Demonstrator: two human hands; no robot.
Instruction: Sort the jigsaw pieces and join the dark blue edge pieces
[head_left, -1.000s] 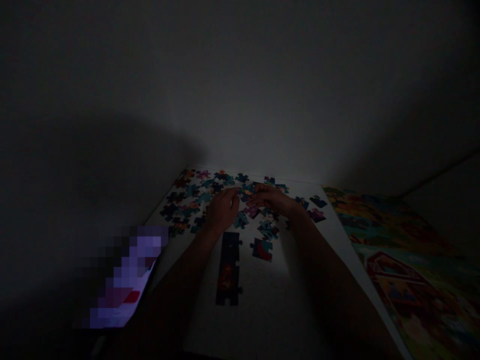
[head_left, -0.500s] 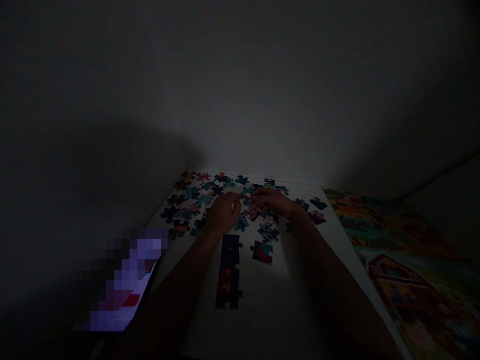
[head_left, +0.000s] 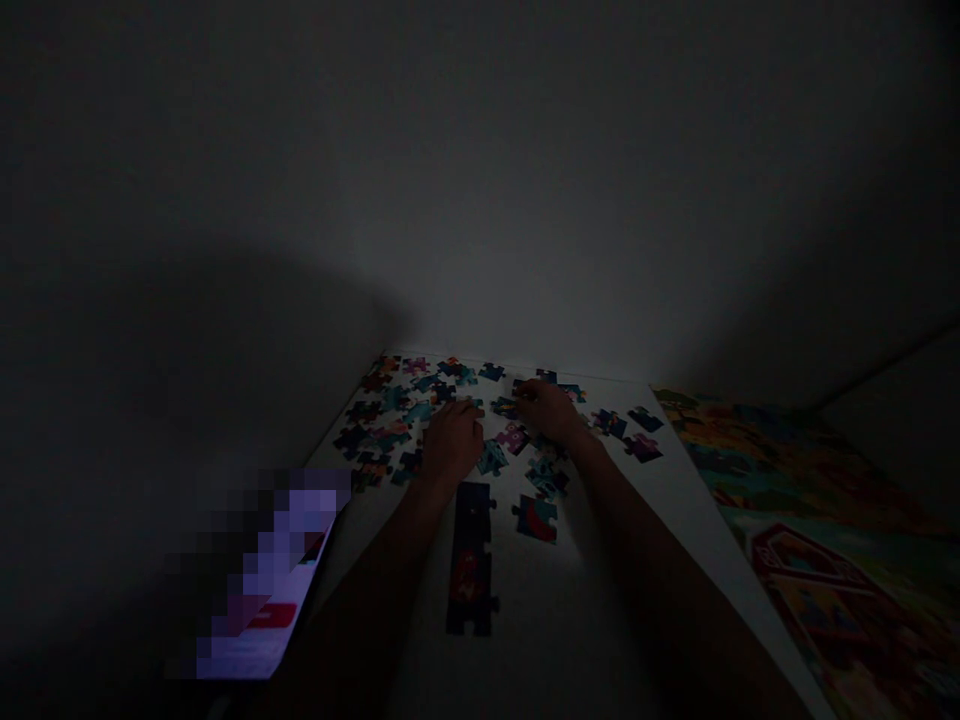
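My left hand [head_left: 454, 440] lies over the left-hand pile of jigsaw pieces, fingers stretched forward and slightly bent, with a teal piece [head_left: 477, 407] by the fingertips. To its right, my right hand [head_left: 549, 408] has its fingers drawn together at a dark puzzle piece [head_left: 519, 386]; the grip is dim. Another dark piece [head_left: 503, 407] lies just below those fingers, and a pink piece [head_left: 513, 437] is between the hands. Nearer me are a joined dark strip [head_left: 470, 560] with a red figure, and a teal piece with a red curve [head_left: 537, 518].
Loose puzzle pieces [head_left: 391, 398] spread across the far part of the white table [head_left: 555, 620], against the wall [head_left: 510, 250]. A lit, partly pixelated screen [head_left: 289, 590] stands at the left edge. A colourful farm picture [head_left: 810, 590] lies at the right.
My right hand has drawn its fingers in around a dark piece, uncovering the pink one. My left hand's fingers have shifted forward over the pieces. The whole view has moved slightly.
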